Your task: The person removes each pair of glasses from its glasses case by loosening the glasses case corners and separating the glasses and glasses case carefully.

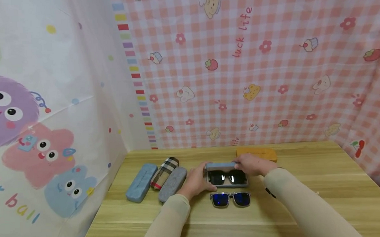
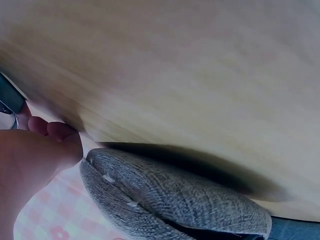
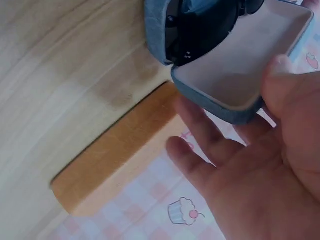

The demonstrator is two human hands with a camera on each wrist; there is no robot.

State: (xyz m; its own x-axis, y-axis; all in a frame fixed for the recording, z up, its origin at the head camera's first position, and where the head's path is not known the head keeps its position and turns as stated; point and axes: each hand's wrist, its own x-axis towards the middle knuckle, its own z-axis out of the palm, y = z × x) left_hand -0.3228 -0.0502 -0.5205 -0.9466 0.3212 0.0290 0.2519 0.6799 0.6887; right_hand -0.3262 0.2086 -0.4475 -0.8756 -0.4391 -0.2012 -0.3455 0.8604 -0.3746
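Observation:
An open blue-grey eyeglass case (image 1: 221,165) lies on the table with black sunglasses (image 1: 217,178) inside it. My left hand (image 1: 197,180) grips the case's left end, its thumb at the front edge. With thumb and fingers, my right hand (image 1: 252,164) pinches the raised lid near its right end. In the right wrist view the lid (image 3: 220,107) shows its pale lining between the thumb and the fingers. Just in front of the case, clear-framed sunglasses (image 1: 220,200) with blue lenses lie on the table.
Left of my left hand lie a grey case (image 1: 172,185), a plaid case (image 1: 165,171) and a blue case (image 1: 142,183) on the wooden table (image 1: 295,213). An orange case (image 1: 262,153) stands behind my right hand. Patterned cloths hang at the back and sides.

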